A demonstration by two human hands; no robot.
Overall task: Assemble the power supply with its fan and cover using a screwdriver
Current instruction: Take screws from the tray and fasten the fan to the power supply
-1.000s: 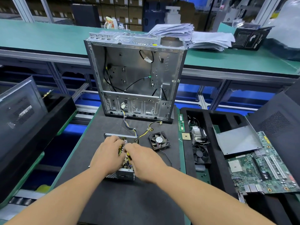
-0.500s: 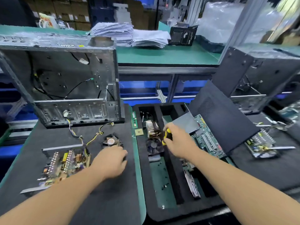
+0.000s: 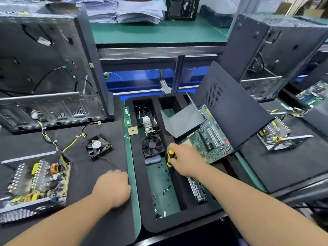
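Observation:
The open power supply (image 3: 35, 181) lies at the left on the black mat, its circuit board bare and its wires running up to the computer case. A small black fan (image 3: 98, 147) sits on the mat to its right, loose. A bent grey metal cover (image 3: 182, 121) rests in the foam tray over a motherboard. My right hand (image 3: 186, 159) grips a yellow-and-black screwdriver (image 3: 170, 157) above the tray's middle channel. My left hand (image 3: 113, 188) rests on the mat by the tray's left edge, fingers curled under, holding nothing visible.
The black foam tray (image 3: 136, 174) holds loose screws (image 3: 164, 190), a larger fan (image 3: 152, 145), a heatsink (image 3: 149, 123) and a motherboard (image 3: 207, 139). An open computer case (image 3: 53, 68) stands behind the power supply. A second power supply (image 3: 276, 134) and case (image 3: 276, 50) sit at the right.
Both hands left the power supply. My right hand carried the screwdriver to the tray and now sits lower over it. My left hand slid right to the mat's edge. The view turned right.

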